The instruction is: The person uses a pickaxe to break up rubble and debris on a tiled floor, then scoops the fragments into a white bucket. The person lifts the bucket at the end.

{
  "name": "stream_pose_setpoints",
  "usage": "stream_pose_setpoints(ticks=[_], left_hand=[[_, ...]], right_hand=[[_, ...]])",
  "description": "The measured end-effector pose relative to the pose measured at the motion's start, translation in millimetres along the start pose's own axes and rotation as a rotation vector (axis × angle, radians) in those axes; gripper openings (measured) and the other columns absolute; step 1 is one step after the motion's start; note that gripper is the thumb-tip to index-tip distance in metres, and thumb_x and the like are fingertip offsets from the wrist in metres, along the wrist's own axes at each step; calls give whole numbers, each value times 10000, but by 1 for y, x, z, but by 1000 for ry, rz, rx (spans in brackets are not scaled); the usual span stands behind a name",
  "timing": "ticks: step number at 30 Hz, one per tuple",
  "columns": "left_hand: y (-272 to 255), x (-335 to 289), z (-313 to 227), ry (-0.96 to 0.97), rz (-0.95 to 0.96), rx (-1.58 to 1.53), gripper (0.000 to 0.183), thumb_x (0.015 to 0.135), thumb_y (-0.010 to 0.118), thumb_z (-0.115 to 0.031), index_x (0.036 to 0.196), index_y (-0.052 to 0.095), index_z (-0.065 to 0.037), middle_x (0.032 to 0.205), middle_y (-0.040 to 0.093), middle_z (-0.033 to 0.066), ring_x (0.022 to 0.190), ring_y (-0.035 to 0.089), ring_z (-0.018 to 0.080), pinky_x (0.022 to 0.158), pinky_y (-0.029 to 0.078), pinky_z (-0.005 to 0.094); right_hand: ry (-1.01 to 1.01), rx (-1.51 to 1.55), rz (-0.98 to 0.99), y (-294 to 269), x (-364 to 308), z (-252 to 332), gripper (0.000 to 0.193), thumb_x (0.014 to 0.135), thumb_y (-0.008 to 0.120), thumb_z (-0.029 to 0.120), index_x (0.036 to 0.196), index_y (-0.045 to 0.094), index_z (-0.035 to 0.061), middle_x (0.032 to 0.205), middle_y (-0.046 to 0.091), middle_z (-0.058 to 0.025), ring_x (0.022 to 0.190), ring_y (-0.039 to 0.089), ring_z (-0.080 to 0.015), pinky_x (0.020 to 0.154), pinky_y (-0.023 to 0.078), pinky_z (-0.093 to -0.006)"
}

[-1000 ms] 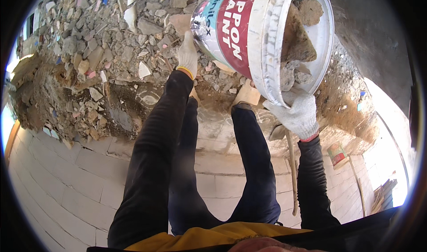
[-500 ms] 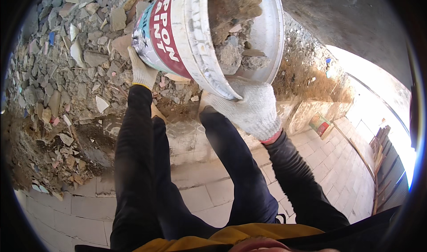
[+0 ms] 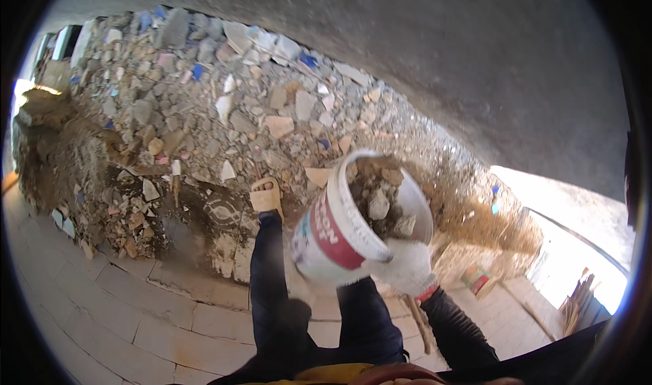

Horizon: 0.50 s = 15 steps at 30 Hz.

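A white paint bucket [image 3: 314, 259] with a dark red band is tilted in front of me, its mouth toward the upper right. Chunks of concrete rubble [image 3: 379, 204] and dirt lie inside it. My right hand [image 3: 406, 268], in a white knit glove with a red cuff, grips the rim on the near right side. Under the bucket's lower left end, my gloved left hand [image 3: 297, 284] supports the base; it is blurred and its fingers are mostly hidden.
Broken concrete and tile rubble [image 3: 176, 113] is heaped to the left and ahead, below a grey wall [image 3: 475, 66]. My sandalled foot [image 3: 265, 196] stands at its edge. Another bucket [image 3: 477, 280] lies right, near wooden sticks [image 3: 577, 302]. Pale paving [image 3: 210, 322] runs along the front.
The bucket has come down and nearer to me, with rubble still inside. Both hands have moved with it, and my view has shifted to show more of the heap and wall.
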<state>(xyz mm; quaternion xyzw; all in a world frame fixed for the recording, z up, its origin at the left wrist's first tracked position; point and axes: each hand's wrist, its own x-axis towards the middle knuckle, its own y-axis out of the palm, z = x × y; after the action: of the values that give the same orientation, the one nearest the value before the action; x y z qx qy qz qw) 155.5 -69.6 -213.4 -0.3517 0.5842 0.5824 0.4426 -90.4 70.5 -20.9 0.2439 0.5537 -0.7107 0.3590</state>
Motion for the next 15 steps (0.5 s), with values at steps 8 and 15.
stream_pose_setpoints(ticks=[8,15], left_hand=[[-7,-141,35,-165,-58,-306,885,1054,372,-790,1717,393,-204,1764,403,81,1605,374,387,1318,325,576],[132,-200,-20,263,488,-180,798,1079,440,-699,1713,391,-218,1739,430,82,1593,387,369,1289,340,610]], right_hand=[[-220,21,-32,-63,-118,72,512,851,842,592,848,777,84,733,728,-156,720,757,-339,668,581,-437],[-543,-127,-489,-191,-277,153,662,874,757,727,815,798,69,684,719,-138,653,737,-324,644,568,-426]])
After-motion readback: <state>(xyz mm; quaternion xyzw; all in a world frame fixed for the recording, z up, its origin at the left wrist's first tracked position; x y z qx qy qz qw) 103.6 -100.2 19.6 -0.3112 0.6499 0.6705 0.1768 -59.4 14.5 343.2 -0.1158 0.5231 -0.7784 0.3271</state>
